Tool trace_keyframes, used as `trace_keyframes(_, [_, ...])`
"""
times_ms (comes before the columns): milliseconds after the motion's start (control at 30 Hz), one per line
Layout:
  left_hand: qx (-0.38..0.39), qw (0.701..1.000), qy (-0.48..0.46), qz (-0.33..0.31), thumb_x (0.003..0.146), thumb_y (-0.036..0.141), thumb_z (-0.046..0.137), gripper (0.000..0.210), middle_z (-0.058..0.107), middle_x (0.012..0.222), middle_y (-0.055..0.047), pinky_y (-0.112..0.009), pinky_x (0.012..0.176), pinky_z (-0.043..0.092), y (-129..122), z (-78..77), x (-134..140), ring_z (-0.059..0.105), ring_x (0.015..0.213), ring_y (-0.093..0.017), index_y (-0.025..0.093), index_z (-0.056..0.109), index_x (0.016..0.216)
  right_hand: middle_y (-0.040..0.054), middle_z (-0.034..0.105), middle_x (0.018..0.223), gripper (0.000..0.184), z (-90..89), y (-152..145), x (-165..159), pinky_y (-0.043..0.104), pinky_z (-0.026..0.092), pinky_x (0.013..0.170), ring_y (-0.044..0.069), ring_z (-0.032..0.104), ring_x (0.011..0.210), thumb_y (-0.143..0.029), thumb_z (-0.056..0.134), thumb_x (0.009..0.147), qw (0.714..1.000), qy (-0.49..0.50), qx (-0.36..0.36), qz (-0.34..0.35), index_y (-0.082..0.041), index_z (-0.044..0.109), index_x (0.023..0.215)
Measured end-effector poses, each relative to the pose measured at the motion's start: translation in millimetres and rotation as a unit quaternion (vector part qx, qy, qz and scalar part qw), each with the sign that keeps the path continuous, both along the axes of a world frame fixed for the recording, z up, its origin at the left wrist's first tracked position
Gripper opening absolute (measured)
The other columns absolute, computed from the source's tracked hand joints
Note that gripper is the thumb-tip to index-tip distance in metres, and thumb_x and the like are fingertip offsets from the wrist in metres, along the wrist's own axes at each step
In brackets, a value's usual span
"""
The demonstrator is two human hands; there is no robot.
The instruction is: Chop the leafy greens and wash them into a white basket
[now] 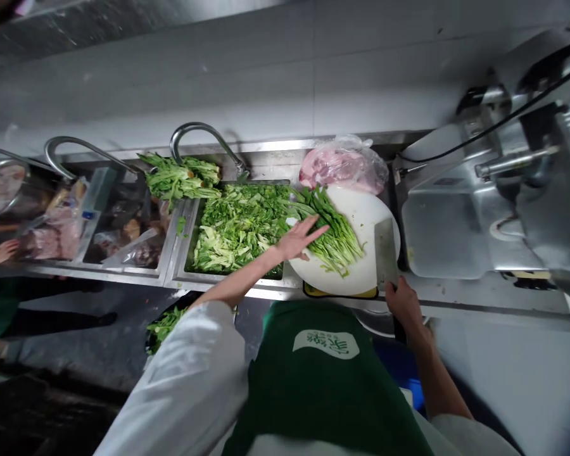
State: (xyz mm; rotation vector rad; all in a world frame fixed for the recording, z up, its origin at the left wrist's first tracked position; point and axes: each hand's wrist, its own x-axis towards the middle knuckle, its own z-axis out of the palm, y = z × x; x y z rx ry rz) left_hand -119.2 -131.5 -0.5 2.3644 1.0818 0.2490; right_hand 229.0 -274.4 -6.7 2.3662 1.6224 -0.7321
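Note:
My left hand (298, 239) reaches over the left side of a round white cutting board (325, 282), its fingers spread beside a bunch of leafy green stalks (338, 235). Whether the fingertips touch the greens I cannot tell. The stalks lie slanted, pale ends toward the board's front. Closed round the handle of a cleaver, my right hand (403, 304) is at the board's front right edge. The broad cleaver blade (386, 252) points away from me over the board's right side. Left of the board, a sink (190, 253) is full of chopped greens (247, 221).
Behind the board lies pink meat in a clear plastic bag (344, 163). A curved faucet (199, 126) and uncut leafy stalks (183, 177) are behind the sink. A metal slicing machine (449, 234) stands right. At far left, another person's hand (2, 252) is near bagged meat (52, 237).

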Motion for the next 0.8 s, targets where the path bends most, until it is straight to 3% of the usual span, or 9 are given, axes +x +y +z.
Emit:
trace_keyframes(67, [-0.017,0.997,-0.024,-0.073,0.067,0.014,0.091,0.072,0.040,0.160,-0.009,-0.055,0.125,0.023,32,-2.0,44,0.025,0.154,-0.030,0.024,0.063,0.132,0.0174,0.071,0.096,0.038,3.1,-6,3,0.032,0.043,0.074,0.027,0.068,0.090,-0.032,0.037,0.102,1.000,-0.001,0.001,-0.007,-0.008,0.059,0.122])
trace_keyframes(133, [-0.056,0.991,-0.035,-0.119,0.073,0.019,0.089,0.051,0.048,0.155,-0.008,-0.049,0.125,0.025,55,-5.9,70,0.033,0.149,-0.025,0.021,0.067,0.120,0.0167,0.071,0.094,0.038,5.8,-14,4,0.032,0.042,0.073,0.028,0.068,0.090,-0.033,0.036,0.103,1.000,0.001,-0.001,-0.018,-0.009,0.059,0.120])
trace_keyframes(267, [-0.130,0.987,0.009,-0.092,0.080,0.035,0.084,0.037,0.063,0.137,-0.010,-0.036,0.121,0.027,78,-10.9,86,0.044,0.135,-0.019,0.015,0.067,0.107,0.0167,0.072,0.092,0.035,8.9,-25,-2,0.032,0.041,0.072,0.028,0.068,0.089,-0.032,0.035,0.104,0.999,0.017,-0.003,-0.047,-0.011,0.059,0.118])
trace_keyframes(367, [-0.103,0.992,0.062,-0.047,0.074,0.038,0.088,0.046,0.064,0.134,-0.013,-0.039,0.120,0.027,69,-15.2,84,0.045,0.130,-0.024,0.013,0.066,0.106,0.0160,0.071,0.089,0.034,8.7,-24,-10,0.032,0.042,0.072,0.028,0.069,0.087,-0.032,0.035,0.104,0.998,0.027,0.000,-0.062,-0.011,0.058,0.118])
trace_keyframes(467, [-0.043,0.989,0.133,-0.037,0.062,0.036,0.095,0.076,0.054,0.144,-0.020,-0.046,0.119,0.025,40,-24.4,78,0.044,0.133,-0.035,0.012,0.063,0.126,0.0161,0.070,0.088,0.033,7.2,-17,-17,0.033,0.044,0.075,0.029,0.070,0.086,-0.030,0.034,0.105,0.998,0.037,0.006,-0.056,-0.010,0.056,0.118])
trace_keyframes(567, [-0.017,0.982,0.188,0.009,0.065,0.041,0.093,0.104,0.045,0.149,-0.027,-0.055,0.116,0.027,12,-31.4,72,0.043,0.133,-0.043,0.013,0.044,0.152,0.0163,0.070,0.088,0.033,4.8,-9,-22,0.035,0.045,0.077,0.029,0.070,0.087,-0.029,0.032,0.105,0.998,0.044,0.008,-0.042,-0.011,0.056,0.116])
trace_keyframes(667, [-0.023,0.976,0.207,0.058,0.062,0.043,0.093,0.115,0.035,0.156,-0.025,-0.064,0.113,0.025,-3,-25.7,70,0.033,0.140,-0.049,0.020,0.034,0.159,0.0165,0.070,0.089,0.032,1.3,-3,-23,0.035,0.045,0.077,0.030,0.069,0.087,-0.030,0.032,0.104,0.998,0.052,0.010,-0.032,-0.011,0.055,0.116])
trace_keyframes(733, [-0.036,0.977,0.199,0.063,0.062,0.042,0.093,0.107,0.030,0.160,-0.020,-0.067,0.112,0.025,-6,-16.6,77,0.024,0.144,-0.051,0.027,0.041,0.155,0.0172,0.070,0.091,0.032,-0.7,0,-21,0.035,0.045,0.077,0.029,0.069,0.087,-0.030,0.032,0.104,0.998,0.053,0.009,-0.031,-0.010,0.054,0.118])
trace_keyframes(800, [-0.030,0.985,0.160,0.051,0.076,0.039,0.083,0.070,0.037,0.156,-0.015,-0.065,0.111,0.028,-7,-9.7,90,0.027,0.142,-0.046,0.030,0.058,0.141,0.0179,0.070,0.092,0.033,-1.2,3,-19,0.034,0.045,0.076,0.029,0.069,0.087,-0.030,0.032,0.104,0.998,0.053,0.003,-0.032,-0.009,0.053,0.119])
